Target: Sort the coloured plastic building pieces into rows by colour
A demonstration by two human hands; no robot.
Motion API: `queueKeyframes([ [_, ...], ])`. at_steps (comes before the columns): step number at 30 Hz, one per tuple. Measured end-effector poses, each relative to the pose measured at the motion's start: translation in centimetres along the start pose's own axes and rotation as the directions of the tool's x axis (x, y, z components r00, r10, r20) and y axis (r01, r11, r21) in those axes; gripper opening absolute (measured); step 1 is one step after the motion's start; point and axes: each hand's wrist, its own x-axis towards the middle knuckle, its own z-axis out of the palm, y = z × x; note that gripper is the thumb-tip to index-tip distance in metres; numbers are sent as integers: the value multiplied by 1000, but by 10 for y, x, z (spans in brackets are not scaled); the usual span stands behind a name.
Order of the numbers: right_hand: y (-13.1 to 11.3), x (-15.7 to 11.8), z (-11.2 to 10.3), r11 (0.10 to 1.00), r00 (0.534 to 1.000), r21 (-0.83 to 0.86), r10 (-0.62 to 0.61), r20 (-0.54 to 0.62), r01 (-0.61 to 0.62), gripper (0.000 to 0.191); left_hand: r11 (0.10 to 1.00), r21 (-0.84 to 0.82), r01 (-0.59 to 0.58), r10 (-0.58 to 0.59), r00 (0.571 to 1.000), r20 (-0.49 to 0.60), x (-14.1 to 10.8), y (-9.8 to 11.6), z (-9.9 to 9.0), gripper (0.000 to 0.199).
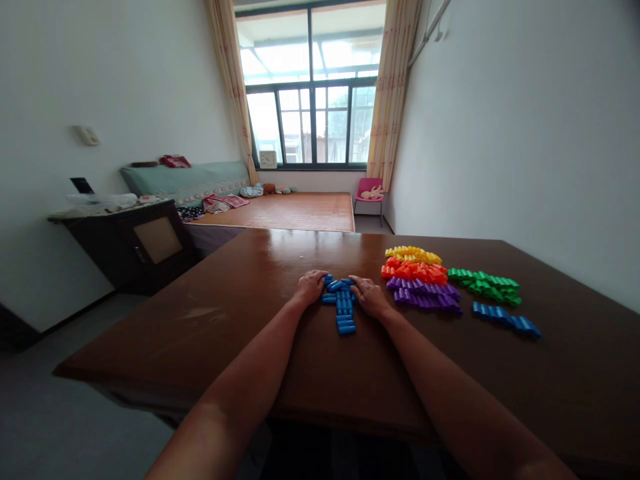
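On the brown table, a cluster of small blue plastic tubes (344, 303) lies between my hands, some in neat rows and some askew at its far end. My left hand (311, 287) rests at the cluster's far left, its fingertips against a blue tube there. Along the far right side lies my right hand (370, 295), fingers spread and touching the outer tubes. Neither hand appears to be wrapped round a piece. Part of the cluster's right edge is hidden by my right fingers.
Right of my hands lie rows of yellow (413, 255), orange (414, 271), purple (424, 295) and green tubes (485, 285), plus a separate blue row (507, 319). Beyond the brown table (225, 320) stand a bed (305, 210), a dark cabinet (120, 250) and a pink chair (369, 185).
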Motion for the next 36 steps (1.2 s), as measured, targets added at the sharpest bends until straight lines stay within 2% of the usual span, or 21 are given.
queueKeyframes([
  [3,0,1,-4,996,998,94,-3,-56,8,27,996,-74,-43,40,998,-42,-1,-2,1,29],
  [5,0,0,-9,989,991,144,1,-136,19,23,986,-143,-82,72,995,-73,-2,-3,0,29],
  [7,-1,-2,-16,996,974,90,-8,-226,29,21,973,-201,-117,98,990,-105,-3,-3,0,30],
  [9,-1,-5,-22,998,964,-37,-50,-259,42,21,960,-246,-134,104,986,-131,-5,-2,-1,32],
  [11,0,-7,-25,991,973,-106,-98,-209,77,24,954,-272,-126,88,985,-147,-6,-1,-1,33],
  [13,5,-9,-26,993,981,-63,-108,-159,99,28,957,-274,-99,59,987,-152,-7,0,-2,33],
  [16,15,-9,-24,997,985,37,-58,-162,65,34,969,-242,-56,18,988,-155,-8,0,-4,30],
  [19,20,-9,-20,999,988,13,-27,-153,30,38,975,-218,-45,14,989,-145,-7,-3,-2,28],
  [23,16,-7,-15,996,997,-89,-16,-72,9,37,974,-223,-26,0,993,-115,-3,-8,1,28],
  [27,6,-5,-17,997,998,-73,-27,-57,23,30,969,-247,-6,-16,996,-84,-1,-11,-1,30],
  [30,-4,-6,-32,1000,987,-17,-12,-163,9,28,971,-238,33,-48,997,-58,1,-13,-5,31],
  [32,-9,-10,-51,999,967,26,30,-252,-25,30,975,-214,54,-66,997,-45,1,-13,-8,33],
  [34,-7,-20,-78,998,954,61,45,-295,-29,35,978,-197,68,-77,996,-34,2,-12,-11,35],
  [36,8,-38,-112,998,953,61,36,-301,-19,38,978,-193,83,-87,996,-13,2,-10,-13,36],
])
